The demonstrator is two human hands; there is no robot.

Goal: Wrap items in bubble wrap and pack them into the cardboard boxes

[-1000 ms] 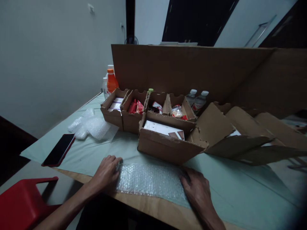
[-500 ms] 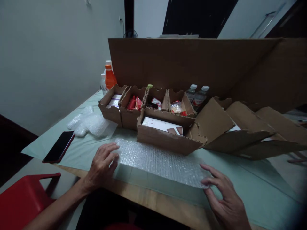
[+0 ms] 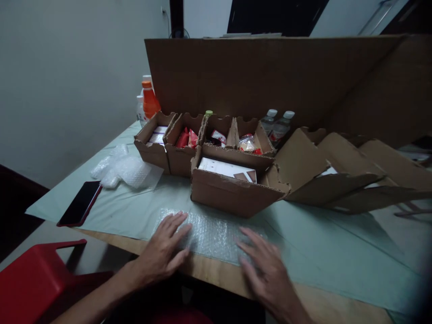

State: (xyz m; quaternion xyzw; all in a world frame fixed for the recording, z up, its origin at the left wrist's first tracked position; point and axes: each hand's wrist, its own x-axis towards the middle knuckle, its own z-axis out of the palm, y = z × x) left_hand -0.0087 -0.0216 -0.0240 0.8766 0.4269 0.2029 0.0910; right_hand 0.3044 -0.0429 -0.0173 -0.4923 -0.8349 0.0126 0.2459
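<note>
Hands flat, left hand (image 3: 164, 254), right hand (image 3: 266, 270), on bubble wrap (image 3: 211, 231)

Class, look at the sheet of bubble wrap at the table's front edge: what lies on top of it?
Both hands rest flat on the bubble wrap: left hand, right hand. The wrap beneath the palms is hidden.

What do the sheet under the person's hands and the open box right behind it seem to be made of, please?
The sheet looks like clear plastic bubble wrap: translucent, with a dotted, glinting texture. The open box looks like plain brown corrugated cardboard, matte, with ragged perforated edges. Both the left hand and right hand lie flat on the sheet.
</note>
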